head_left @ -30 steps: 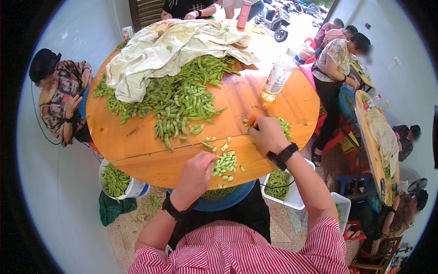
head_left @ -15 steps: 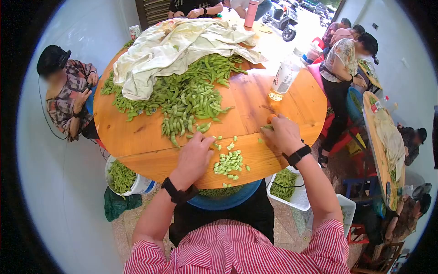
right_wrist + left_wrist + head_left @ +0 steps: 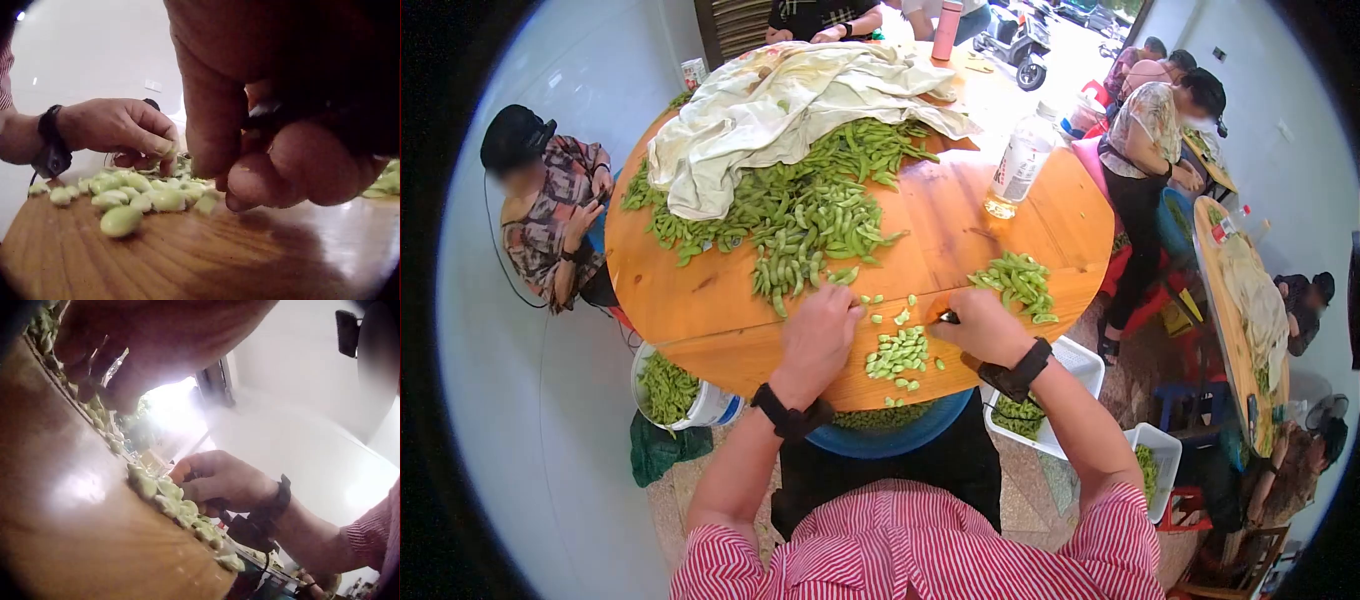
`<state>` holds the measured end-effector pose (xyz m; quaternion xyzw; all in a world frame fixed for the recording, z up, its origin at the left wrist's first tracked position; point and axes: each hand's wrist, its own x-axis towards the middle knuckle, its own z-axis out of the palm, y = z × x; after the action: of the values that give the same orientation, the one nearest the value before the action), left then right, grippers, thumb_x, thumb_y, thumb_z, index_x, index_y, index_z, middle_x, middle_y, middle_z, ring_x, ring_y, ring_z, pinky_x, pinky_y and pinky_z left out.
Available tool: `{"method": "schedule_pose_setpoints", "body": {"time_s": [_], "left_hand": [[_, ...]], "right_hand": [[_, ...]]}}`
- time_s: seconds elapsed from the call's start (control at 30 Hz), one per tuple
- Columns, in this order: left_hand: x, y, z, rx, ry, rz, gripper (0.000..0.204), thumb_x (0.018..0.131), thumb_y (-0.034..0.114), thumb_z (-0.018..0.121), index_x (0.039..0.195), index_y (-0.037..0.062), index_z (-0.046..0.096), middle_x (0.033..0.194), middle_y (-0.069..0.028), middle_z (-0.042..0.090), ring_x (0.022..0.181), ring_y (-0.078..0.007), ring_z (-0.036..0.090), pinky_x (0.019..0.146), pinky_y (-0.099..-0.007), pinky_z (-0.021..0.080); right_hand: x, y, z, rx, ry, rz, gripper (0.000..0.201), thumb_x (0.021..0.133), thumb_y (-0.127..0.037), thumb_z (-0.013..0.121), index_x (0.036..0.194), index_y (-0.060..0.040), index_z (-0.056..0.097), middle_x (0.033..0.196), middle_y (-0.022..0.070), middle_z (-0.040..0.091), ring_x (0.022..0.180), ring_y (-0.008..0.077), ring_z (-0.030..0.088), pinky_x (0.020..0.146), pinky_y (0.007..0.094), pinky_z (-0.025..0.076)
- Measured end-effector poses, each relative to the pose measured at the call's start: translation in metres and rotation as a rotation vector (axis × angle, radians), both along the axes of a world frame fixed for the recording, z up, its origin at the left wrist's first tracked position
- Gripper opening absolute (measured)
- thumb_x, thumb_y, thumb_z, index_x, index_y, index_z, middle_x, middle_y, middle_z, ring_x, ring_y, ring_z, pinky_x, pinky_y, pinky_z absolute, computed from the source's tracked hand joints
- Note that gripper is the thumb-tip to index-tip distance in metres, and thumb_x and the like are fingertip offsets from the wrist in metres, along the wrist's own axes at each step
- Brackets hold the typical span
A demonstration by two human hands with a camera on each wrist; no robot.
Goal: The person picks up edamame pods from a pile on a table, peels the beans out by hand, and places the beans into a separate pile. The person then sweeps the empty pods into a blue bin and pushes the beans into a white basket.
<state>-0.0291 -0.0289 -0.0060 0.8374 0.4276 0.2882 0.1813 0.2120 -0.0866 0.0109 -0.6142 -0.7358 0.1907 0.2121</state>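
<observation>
We see a room with pale walls [image 3: 550, 300], people seated at its sides and a scooter [image 3: 1012, 48] in the bright opening. Our round wooden bench [image 3: 720, 325] carries a crumpled, stained cloth [image 3: 770, 110] draped over part of a heap of green soybean pods [image 3: 810, 230]. Beneath its near edge sits a blue basin [image 3: 950, 422]. Our forearms [image 3: 730, 455] reach forward from striped sleeves [image 3: 718, 550], converging over the bench. The left hand [image 3: 820, 325] hangs low beside the heap, thumb and fingers curled together — we cannot tell whether that grip pinches anything. The right hand [image 3: 990, 325] angles inward, its grip curled round a small orange-and-black object [image 3: 941, 307]. A clear bottle [image 3: 1020, 165] stands farther back, and a smaller pile of pods [image 3: 1015, 285] lies just beyond the right hand. Between our hands — directly on the wood — are the shelled beans [image 3: 898, 352], loosely clustered, with a few scattered singles.
</observation>
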Motion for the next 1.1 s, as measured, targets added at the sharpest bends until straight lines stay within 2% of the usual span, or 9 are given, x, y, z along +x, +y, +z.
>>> {"method": "schedule_pose_setpoints", "body": {"time_s": [0.17,0.3,0.47,0.67,0.73,0.77,0.83,0.93,1.1], "left_hand": [[0.013,0.021,0.004,-0.089,0.119,0.034,0.015,0.088,0.016,0.057,0.091,0.0018,0.061,0.089,-0.0178,0.063,0.086,-0.0365,0.061,0.072,-0.0465,0.048],[0.023,0.026,-0.006,-0.013,0.105,-0.054,0.018,0.087,0.018,0.058,0.091,0.0009,0.064,0.087,-0.0182,0.064,0.085,-0.0373,0.061,0.074,-0.0462,0.048],[0.019,0.016,-0.004,-0.084,0.126,-0.183,0.020,0.086,0.017,0.059,0.089,-0.0005,0.067,0.086,-0.0176,0.064,0.084,-0.0363,0.061,0.074,-0.0440,0.049],[0.005,0.001,-0.005,-0.089,-0.172,-0.095,0.019,0.087,0.016,0.060,0.089,-0.0015,0.066,0.078,-0.0141,0.062,0.076,-0.0291,0.062,0.069,-0.0380,0.048],[0.003,-0.007,-0.002,-0.335,-0.288,-0.057,0.020,0.090,0.018,0.060,0.087,-0.0009,0.065,0.070,-0.0059,0.058,0.064,-0.0158,0.058,0.059,-0.0302,0.046],[0.002,-0.012,0.001,-0.338,-0.287,-0.056,0.020,0.090,0.018,0.060,0.087,-0.0009,0.065,0.070,-0.0059,0.058,0.064,-0.0158,0.058,0.059,-0.0302,0.046],[0.003,-0.020,0.005,-0.741,-0.461,-0.032,0.020,0.092,0.019,0.059,0.089,-0.0008,0.063,0.071,-0.0046,0.061,0.061,-0.0117,0.056,0.056,-0.0272,0.043],[0.001,-0.026,0.001,-0.884,-0.660,-0.081,0.018,0.093,0.016,0.059,0.098,-0.0012,0.062,0.073,0.0007,0.060,0.061,-0.0040,0.054,0.054,-0.0200,0.042],[-0.009,-0.036,0.004,-1.000,-0.756,-0.068,0.016,0.093,0.013,0.060,0.101,-0.0007,0.061,0.075,0.0006,0.061,0.062,-0.0041,0.054,0.055,-0.0186,0.044]], "right_hand": [[-0.009,0.027,0.000,0.021,0.159,-0.150,0.019,0.079,-0.014,0.067,0.090,0.0018,0.066,0.074,0.0219,0.063,0.071,0.0350,0.064,0.066,0.0411,0.050],[-0.022,0.031,-0.012,0.052,-0.064,0.027,0.020,0.079,-0.015,0.067,0.091,0.0016,0.066,0.074,0.0219,0.063,0.070,0.0350,0.064,0.065,0.0405,0.050],[-0.013,0.020,-0.002,-0.078,0.111,-0.032,0.021,0.078,-0.017,0.070,0.088,0.0017,0.066,0.075,0.0229,0.063,0.069,0.0359,0.064,0.065,0.0407,0.050],[-0.001,-0.002,-0.007,-0.070,-0.051,-0.053,0.025,0.076,-0.018,0.073,0.082,0.0033,0.064,0.075,0.0228,0.063,0.072,0.0373,0.063,0.065,0.0420,0.049],[-0.007,-0.004,-0.012,0.041,-0.075,-0.031,0.024,0.075,-0.019,0.072,0.079,0.0029,0.062,0.077,0.0224,0.062,0.076,0.0387,0.062,0.066,0.0447,0.049],[-0.009,-0.004,-0.011,0.038,-0.073,-0.031,0.024,0.075,-0.019,0.072,0.079,0.0029,0.062,0.077,0.0224,0.062,0.076,0.0387,0.062,0.066,0.0447,0.049],[-0.014,-0.006,-0.002,-0.013,-0.179,-0.026,0.022,0.076,-0.019,0.069,0.078,0.0012,0.062,0.078,0.0218,0.062,0.078,0.0392,0.062,0.068,0.0463,0.049],[-0.012,-0.006,-0.005,0.057,-0.174,-0.048,0.020,0.078,-0.019,0.066,0.075,0.0004,0.060,0.077,0.0216,0.061,0.078,0.0390,0.062,0.068,0.0466,0.049],[0.013,-0.005,0.004,0.194,-0.194,-0.292,0.018,0.080,-0.015,0.062,0.081,0.0024,0.057,0.077,0.0244,0.060,0.079,0.0406,0.061,0.070,0.0467,0.049]]}}
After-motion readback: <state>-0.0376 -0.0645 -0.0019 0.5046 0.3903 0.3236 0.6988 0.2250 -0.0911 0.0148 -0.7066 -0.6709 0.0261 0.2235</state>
